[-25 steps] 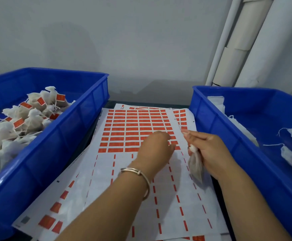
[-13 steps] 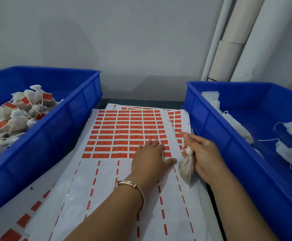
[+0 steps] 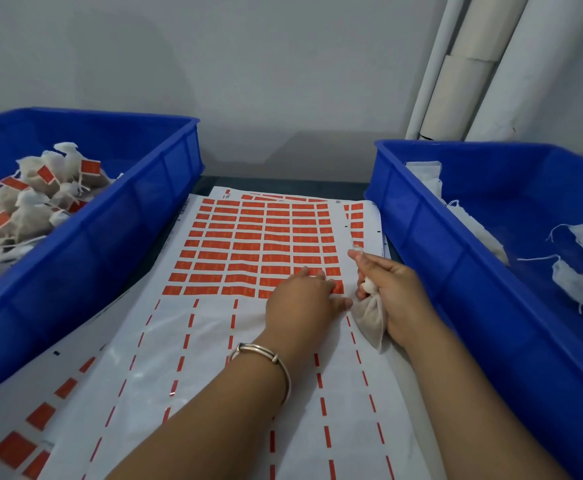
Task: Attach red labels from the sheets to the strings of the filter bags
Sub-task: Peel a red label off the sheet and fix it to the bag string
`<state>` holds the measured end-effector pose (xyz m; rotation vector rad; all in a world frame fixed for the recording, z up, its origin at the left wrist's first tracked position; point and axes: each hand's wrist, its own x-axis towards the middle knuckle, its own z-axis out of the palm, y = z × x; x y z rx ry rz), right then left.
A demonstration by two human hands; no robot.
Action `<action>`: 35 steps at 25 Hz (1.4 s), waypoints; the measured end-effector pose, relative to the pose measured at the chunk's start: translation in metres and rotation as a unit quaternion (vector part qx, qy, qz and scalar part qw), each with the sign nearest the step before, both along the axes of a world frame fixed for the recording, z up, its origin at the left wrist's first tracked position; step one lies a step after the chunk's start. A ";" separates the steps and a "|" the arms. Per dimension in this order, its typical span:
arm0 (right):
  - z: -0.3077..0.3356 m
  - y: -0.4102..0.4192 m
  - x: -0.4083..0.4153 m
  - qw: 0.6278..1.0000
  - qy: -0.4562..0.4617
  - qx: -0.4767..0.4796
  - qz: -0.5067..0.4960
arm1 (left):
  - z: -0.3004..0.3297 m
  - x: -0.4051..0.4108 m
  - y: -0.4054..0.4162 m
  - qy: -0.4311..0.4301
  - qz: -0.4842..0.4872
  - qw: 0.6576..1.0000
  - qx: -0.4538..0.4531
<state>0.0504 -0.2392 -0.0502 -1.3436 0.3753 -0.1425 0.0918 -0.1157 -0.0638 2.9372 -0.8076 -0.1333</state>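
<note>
Head view shows your left hand point(image 3: 304, 299) lying on the label sheet point(image 3: 214, 341), fingers resting at the nearest row of red labels point(image 3: 266, 244); whether they pinch one, you cannot tell. Your right hand point(image 3: 392, 292) grips a filter bag point(image 3: 369, 317) just beside it, near the right blue bin point(image 3: 456, 265).

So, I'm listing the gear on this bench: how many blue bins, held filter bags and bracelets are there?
Blue bins: 2, the left bin and the right bin
Held filter bag: 1, in the right hand
Bracelet: 1
Total: 4
</note>
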 end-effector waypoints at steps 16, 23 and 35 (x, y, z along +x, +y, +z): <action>-0.003 0.000 0.003 1.000 -0.020 -0.009 -0.015 | 0.003 0.006 -0.002 0.032 0.023 0.999 -0.010; -0.005 -0.001 0.005 0.998 -0.029 -0.025 -0.047 | -0.006 -0.002 0.003 -0.010 0.018 0.997 -0.071; -0.006 -0.010 0.011 0.961 0.129 -0.243 -0.021 | 0.001 -0.006 0.018 -0.043 0.118 0.945 -0.303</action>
